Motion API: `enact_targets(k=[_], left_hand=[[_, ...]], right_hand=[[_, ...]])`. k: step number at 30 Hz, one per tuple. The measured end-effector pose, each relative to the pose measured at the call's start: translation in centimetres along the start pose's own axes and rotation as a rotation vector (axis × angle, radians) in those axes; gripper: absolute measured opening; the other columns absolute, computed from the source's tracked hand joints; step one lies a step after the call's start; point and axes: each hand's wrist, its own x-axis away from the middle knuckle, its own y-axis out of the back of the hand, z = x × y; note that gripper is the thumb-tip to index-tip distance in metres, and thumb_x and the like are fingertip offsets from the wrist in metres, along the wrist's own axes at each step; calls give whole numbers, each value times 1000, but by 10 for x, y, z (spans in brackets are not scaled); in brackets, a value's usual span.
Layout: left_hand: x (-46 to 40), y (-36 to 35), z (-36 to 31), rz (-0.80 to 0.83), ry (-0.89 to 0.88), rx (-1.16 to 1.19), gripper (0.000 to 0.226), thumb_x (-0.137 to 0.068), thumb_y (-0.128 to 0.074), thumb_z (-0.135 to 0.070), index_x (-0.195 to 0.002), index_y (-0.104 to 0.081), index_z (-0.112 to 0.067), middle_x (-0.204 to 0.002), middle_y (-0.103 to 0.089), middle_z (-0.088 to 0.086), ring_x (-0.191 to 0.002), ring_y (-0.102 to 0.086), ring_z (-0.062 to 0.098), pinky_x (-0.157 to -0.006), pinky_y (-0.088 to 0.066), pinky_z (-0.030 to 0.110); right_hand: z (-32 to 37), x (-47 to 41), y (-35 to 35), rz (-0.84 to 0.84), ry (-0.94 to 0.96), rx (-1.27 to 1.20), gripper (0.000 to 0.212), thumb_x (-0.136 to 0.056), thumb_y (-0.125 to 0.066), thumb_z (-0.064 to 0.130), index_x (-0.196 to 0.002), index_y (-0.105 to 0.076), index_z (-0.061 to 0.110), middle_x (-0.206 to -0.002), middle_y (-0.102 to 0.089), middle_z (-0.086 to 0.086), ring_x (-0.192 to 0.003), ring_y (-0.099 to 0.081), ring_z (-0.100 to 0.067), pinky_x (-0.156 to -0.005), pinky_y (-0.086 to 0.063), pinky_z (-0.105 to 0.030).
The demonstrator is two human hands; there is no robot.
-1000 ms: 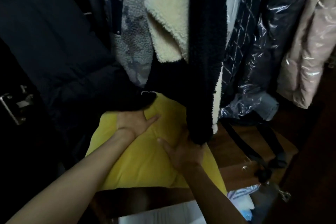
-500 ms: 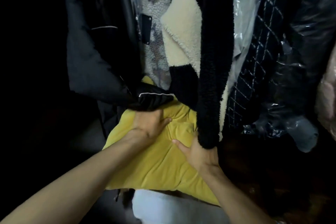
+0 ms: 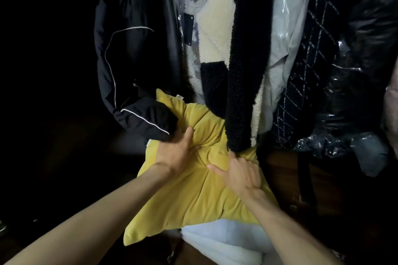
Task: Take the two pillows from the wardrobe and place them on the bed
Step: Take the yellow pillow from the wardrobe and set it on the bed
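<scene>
A yellow pillow (image 3: 189, 198) lies in the bottom of the wardrobe beneath hanging coats. My left hand (image 3: 177, 153) presses into its upper middle, fingers bunching the fabric, with part of the hand under a black jacket sleeve (image 3: 146, 120). On the pillow's right side my right hand (image 3: 241, 172) grips the cloth just below a black fleece sleeve (image 3: 241, 114). A white pillow (image 3: 226, 241) lies under the yellow one, and only its near part shows.
Hanging clothes fill the wardrobe: a black jacket (image 3: 133, 45), a cream and black fleece (image 3: 217, 34), a checked dark coat (image 3: 310, 66) and plastic-covered garments (image 3: 366, 71). A dark wooden surface (image 3: 286, 178) lies to the right. The left side is too dark to read.
The view has shifted left and closer. Both hands have dug deeper into the yellow pillow, wrinkling it, and more of the pillow and the white one beneath show.
</scene>
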Motion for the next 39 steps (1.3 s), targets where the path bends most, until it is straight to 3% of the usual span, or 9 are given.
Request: enact_targets(k=[3,8,13,19,23,28,32,35,39], left_hand=[[18,18,5,-38,-11,3,42,-98,-44,-56,-112,-40,-17,-95,-46,7,-89,-49,31,-80,-41,40],[64,46,20,-63,41,-57,34,-100,-45,-47,-119,-37,-20,-105,-52,9,-97,-50,34,-87,-39,44],[118,71,42,-112,73,-80,29,-97,-54,-30,-119,-35,-25,-107,-54,8,-99,-50,32,-84,-41,42],[195,98,72,-72,165,-95,30,-95,-43,-31,-125,-39,-26,-109,-53,7,-97,-50,31,-83,-41,42],[258,109,97,51,297,-86,50,-81,-28,-45,-125,-42,-25,-107,-54,8,-97,-52,32,-82,-41,44],[312,106,128,114,411,-242,49,-83,-61,-35,-124,-35,-29,-110,-53,7,-99,-52,30,-83,-38,44],[350,122,156,159,553,-337,54,-85,-58,-39,-130,-31,-29,-117,-52,7,-103,-49,29,-88,-36,44],[379,142,170,203,721,-357,63,-81,-58,-45,-135,-31,-28,-117,-50,7,-106,-49,30,-89,-36,43],[417,162,191,186,985,-384,47,-91,-51,-21,-135,-34,-28,-113,-50,7,-108,-50,30,-87,-37,41]], right_hand=[[10,7,8,-22,44,-10,93,-80,-36,88,-138,-52,16,-99,-75,-12,-92,-72,-32,-74,-50,-40],[42,31,23,-65,144,-18,92,-80,-37,88,-135,-52,16,-94,-76,-10,-86,-73,-32,-69,-50,-39],[79,62,37,-46,266,-55,90,-80,-37,88,-132,-54,17,-90,-76,-9,-83,-73,-32,-66,-50,-39],[135,106,32,33,451,-148,82,-79,-38,88,-123,-56,21,-88,-76,-8,-82,-73,-31,-66,-52,-38],[186,129,16,134,646,-189,80,-78,-43,85,-126,-56,22,-93,-77,-10,-87,-73,-33,-67,-53,-39],[264,168,-11,335,862,-333,56,-83,-55,72,-108,-64,24,-102,-75,-7,-93,-70,-32,-64,-44,-37],[315,200,-24,369,946,-454,56,-84,-52,74,-106,-68,25,-101,-76,-2,-91,-73,-25,-72,-55,-36],[348,208,-27,348,1050,-541,65,-79,-43,84,-103,-64,29,-95,-77,-2,-88,-73,-28,-69,-56,-40],[388,224,-24,298,1210,-643,75,-76,-32,91,-109,-61,30,-91,-77,-2,-83,-73,-31,-64,-53,-42]])
